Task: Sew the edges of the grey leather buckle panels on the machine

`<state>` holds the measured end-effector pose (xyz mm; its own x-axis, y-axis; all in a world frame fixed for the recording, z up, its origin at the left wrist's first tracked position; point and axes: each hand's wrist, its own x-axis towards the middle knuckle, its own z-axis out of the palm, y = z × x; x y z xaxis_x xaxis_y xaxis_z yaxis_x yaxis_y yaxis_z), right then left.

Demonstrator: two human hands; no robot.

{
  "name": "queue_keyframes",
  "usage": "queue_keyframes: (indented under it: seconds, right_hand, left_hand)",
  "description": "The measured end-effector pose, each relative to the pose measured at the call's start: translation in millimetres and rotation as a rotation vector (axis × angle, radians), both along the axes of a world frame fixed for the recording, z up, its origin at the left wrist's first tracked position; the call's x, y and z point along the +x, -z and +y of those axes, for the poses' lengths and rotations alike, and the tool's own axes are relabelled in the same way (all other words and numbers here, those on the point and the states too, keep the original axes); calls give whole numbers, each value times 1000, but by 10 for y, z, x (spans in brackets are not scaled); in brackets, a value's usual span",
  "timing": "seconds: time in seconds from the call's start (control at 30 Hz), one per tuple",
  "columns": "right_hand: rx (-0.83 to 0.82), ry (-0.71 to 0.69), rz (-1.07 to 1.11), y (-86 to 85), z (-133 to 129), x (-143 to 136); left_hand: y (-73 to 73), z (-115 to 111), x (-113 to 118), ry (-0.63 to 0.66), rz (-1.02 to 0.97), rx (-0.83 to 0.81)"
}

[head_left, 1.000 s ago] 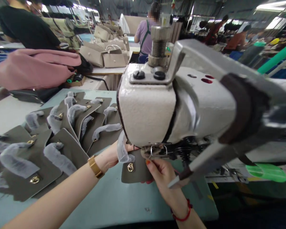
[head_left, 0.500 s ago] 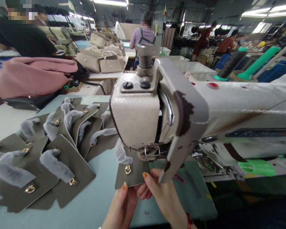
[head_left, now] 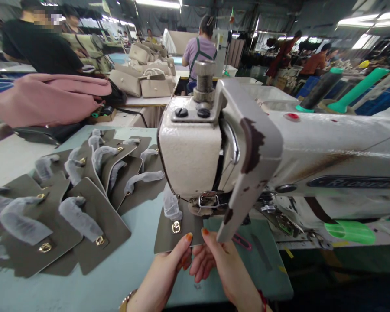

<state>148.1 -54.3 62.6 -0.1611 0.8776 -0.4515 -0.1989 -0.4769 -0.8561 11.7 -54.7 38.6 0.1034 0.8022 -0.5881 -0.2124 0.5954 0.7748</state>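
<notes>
One panel (head_left: 195,222) lay just ahead of your left hand (head_left: 169,268), which pinched its near edge, thumb on top; your right hand (head_left: 223,260) pinched it near the corner, fingers curled below. Beyond both hands, the panel ran out of sight below the machine (head_left: 190,156); other panels (head_left: 112,221) lay outside your left hand. You seemed to be steadying the panel there; the next move likely called for an even grip and a square edge

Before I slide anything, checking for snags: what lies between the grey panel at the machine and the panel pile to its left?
Just blue-green tabletop between the grey panel and the panel pile, in the head view.
</notes>
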Motion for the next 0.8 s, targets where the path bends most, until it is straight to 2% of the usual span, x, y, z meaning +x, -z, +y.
queue_keyframes:
  seconds: [0.1, 0.2, 0.33, 0.47, 0.67, 0.8]
  right_hand:
    - [-24, -13, 19, -1, 38, 4]
    - [26, -19, 30, -9, 60, 1]
    - [36, -74, 95, -13, 69, 8]
    - [10, -85, 104, -16, 88, 25]
    - [-80, -124, 141, -70, 116, 55]
    - [-96, -135, 144, -86, 121, 57]
  left_hand:
    - [-32, 1, 22, 46, -105, -44]
    - [-80, 6, 78, 29, -273, 0]
    - [-113, 21, 138, 89, -488, 12]
    - [-141, 23, 136, 94, -456, -27]
    - [-300, 39, 142, 102, -444, -98]
    - [-308, 37, 148, 86, -461, -114]
